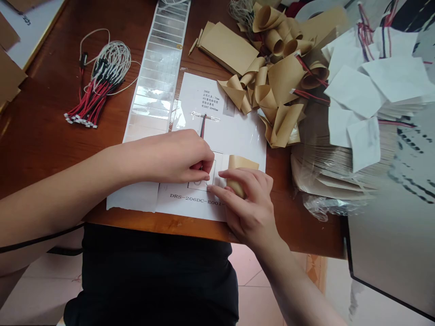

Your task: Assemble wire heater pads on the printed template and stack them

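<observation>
My left hand (pixel 176 156) rests on a white printed template sheet (pixel 238 136) with its fingers pinched together over the end of a red and black wire (pixel 203 125). My right hand (pixel 248 199) lies beside it, fingers stretched flat on a small white square pad (pixel 217 170) on the sheet. A curl of brown backing paper (pixel 242 164) peels up from that pad just above my right fingers. The sheet lies near the front edge of the wooden table (pixel 50 136).
A strip of clear tape pieces on a liner (pixel 158 72) runs up the table. A bundle of red, black and white wires (pixel 102 81) lies at left. Curled brown backing papers (pixel 278 77) pile at the back, white pads (pixel 374 86) and stacked sheets at right.
</observation>
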Demonstrator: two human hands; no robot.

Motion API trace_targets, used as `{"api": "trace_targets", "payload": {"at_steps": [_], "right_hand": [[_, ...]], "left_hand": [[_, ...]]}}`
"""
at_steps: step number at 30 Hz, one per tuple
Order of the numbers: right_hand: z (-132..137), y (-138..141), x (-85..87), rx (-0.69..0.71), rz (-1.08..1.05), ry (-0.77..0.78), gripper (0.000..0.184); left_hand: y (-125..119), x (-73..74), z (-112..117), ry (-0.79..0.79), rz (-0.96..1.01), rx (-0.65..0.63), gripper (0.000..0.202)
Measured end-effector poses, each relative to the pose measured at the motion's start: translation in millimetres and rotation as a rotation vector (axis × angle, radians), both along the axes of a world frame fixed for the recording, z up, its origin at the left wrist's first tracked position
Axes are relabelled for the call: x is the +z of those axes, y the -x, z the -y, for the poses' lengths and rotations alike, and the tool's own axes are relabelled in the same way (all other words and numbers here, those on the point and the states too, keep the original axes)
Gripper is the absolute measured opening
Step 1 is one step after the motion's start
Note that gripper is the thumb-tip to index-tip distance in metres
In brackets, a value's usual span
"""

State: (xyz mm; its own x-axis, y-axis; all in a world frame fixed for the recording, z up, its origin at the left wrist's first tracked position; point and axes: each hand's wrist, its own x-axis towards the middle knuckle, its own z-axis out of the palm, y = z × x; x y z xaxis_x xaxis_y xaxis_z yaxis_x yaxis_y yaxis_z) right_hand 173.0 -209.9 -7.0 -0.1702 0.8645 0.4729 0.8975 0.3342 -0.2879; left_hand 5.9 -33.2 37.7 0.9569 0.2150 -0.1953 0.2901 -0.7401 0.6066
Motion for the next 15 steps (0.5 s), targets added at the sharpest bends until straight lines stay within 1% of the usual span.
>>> {"api": "trace_targets", "payload": {"at_steps": [7,15], "right_hand": [[-0.5,0.2,1.1,0.006,0.012,0.011,0.031],[-0.5,0.0,0.3,0.006,0.009,0.009,0.032]], "left_hand": [[-1.0,-1.4,0.3,-0.044,-0.003,0.009,0.016],[-4.2,2.3,3.5,-0.095,-0.042,0.041,0.016]]}}
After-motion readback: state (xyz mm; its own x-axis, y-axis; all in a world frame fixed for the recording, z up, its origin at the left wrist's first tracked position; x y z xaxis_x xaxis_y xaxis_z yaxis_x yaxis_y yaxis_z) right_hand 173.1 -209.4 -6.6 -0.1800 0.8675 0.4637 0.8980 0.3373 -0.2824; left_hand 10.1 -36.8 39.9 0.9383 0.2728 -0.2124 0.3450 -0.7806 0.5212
